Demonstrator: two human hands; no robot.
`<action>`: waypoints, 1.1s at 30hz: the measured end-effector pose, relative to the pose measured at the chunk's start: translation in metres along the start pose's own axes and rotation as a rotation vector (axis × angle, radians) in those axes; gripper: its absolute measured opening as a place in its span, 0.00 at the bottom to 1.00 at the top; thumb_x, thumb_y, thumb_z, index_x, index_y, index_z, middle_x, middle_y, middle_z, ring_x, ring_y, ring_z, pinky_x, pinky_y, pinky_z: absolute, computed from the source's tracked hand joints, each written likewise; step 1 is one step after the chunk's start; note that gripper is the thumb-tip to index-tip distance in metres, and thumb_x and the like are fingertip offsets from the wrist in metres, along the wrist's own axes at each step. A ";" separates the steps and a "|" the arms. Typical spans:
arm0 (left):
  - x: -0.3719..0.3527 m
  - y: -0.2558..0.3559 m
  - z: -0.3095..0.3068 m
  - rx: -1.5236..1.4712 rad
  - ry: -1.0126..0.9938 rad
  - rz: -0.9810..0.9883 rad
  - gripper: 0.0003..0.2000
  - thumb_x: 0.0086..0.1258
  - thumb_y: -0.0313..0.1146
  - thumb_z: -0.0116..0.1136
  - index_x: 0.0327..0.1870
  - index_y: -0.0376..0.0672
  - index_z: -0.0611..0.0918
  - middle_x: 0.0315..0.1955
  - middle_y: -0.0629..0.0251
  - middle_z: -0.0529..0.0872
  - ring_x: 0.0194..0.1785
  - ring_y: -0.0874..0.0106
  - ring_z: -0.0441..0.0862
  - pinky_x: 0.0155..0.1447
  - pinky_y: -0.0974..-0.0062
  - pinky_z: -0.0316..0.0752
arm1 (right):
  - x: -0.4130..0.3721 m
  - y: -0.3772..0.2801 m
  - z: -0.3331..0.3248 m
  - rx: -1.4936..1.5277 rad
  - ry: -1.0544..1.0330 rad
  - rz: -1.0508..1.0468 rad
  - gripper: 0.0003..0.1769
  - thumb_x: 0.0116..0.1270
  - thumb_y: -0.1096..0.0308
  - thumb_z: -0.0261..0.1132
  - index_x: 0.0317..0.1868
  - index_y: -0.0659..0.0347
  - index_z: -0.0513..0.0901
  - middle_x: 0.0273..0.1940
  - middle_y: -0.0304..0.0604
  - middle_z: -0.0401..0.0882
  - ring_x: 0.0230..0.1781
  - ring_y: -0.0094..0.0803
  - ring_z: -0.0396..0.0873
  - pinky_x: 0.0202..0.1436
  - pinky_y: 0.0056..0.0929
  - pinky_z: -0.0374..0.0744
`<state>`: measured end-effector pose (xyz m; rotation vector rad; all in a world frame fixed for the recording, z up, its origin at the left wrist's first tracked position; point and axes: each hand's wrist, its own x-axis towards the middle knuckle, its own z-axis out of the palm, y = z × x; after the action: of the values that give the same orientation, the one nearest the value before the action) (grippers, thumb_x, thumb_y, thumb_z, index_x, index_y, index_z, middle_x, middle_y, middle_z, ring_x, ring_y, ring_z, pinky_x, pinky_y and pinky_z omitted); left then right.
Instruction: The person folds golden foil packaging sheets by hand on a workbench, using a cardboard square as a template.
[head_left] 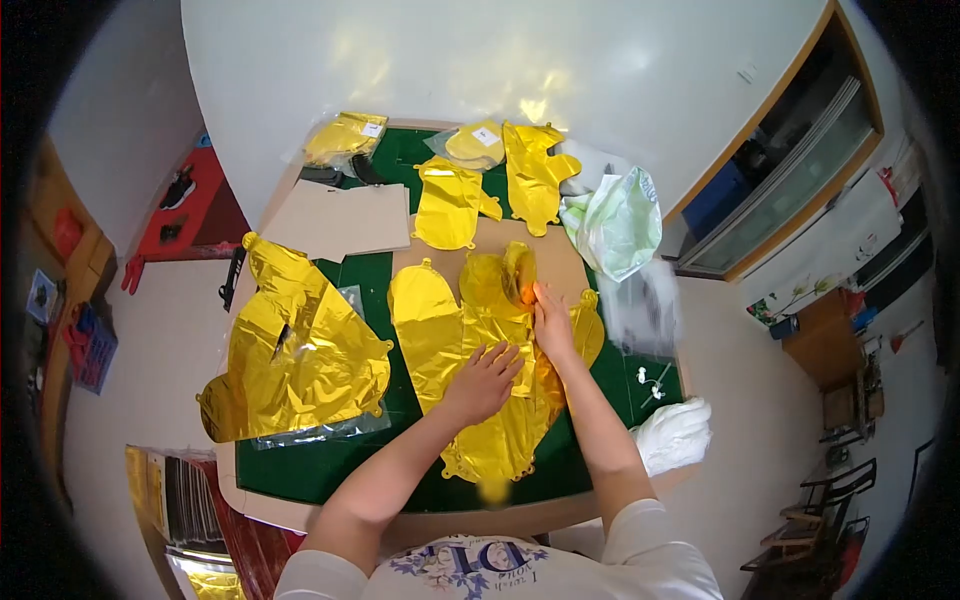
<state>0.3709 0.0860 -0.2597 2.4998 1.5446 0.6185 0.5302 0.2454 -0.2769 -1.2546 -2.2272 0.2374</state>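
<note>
A large gold foil sheet with several lobes [425,330] lies in front of me on a brown board over the green table top. My left hand [485,383] rests flat on its middle, fingers spread. Near the sheet's upper right, my right hand [550,318] has its fingers at the edge of a raised, curled flap [519,270]; whether they grip it is hard to make out. Another large gold foil sheet [300,350] lies to the left, partly over clear plastic.
Two smaller gold foil shapes [447,208] [535,175], labelled gold packets [345,138] and cardboard [350,218] are at the back. A green-white plastic bag [625,225] stands at the right, with a white bundle [675,437] and small white items [653,383] nearer.
</note>
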 end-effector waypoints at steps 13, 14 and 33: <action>0.000 -0.001 0.003 0.022 0.027 0.002 0.21 0.73 0.38 0.45 0.66 0.44 0.69 0.68 0.60 0.67 0.74 0.62 0.59 0.76 0.57 0.51 | 0.007 -0.053 -0.028 0.500 -0.030 0.345 0.42 0.62 0.79 0.60 0.74 0.60 0.52 0.66 0.59 0.66 0.66 0.50 0.69 0.65 0.38 0.71; 0.000 -0.001 0.003 0.024 0.021 0.003 0.21 0.73 0.38 0.44 0.66 0.44 0.69 0.68 0.61 0.67 0.74 0.62 0.59 0.76 0.57 0.51 | 0.007 -0.052 -0.024 0.599 0.019 0.290 0.41 0.62 0.80 0.58 0.75 0.60 0.51 0.66 0.59 0.67 0.64 0.47 0.71 0.63 0.36 0.72; 0.000 -0.001 0.003 0.024 -0.013 -0.004 0.22 0.75 0.39 0.42 0.67 0.44 0.68 0.70 0.60 0.64 0.75 0.62 0.57 0.77 0.58 0.48 | 0.004 -0.024 -0.007 0.313 0.209 0.187 0.11 0.67 0.74 0.60 0.49 0.62 0.83 0.41 0.49 0.84 0.39 0.40 0.83 0.45 0.29 0.78</action>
<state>0.3718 0.0870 -0.2626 2.5118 1.5615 0.5863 0.5146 0.2349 -0.2597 -1.2508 -1.8160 0.4833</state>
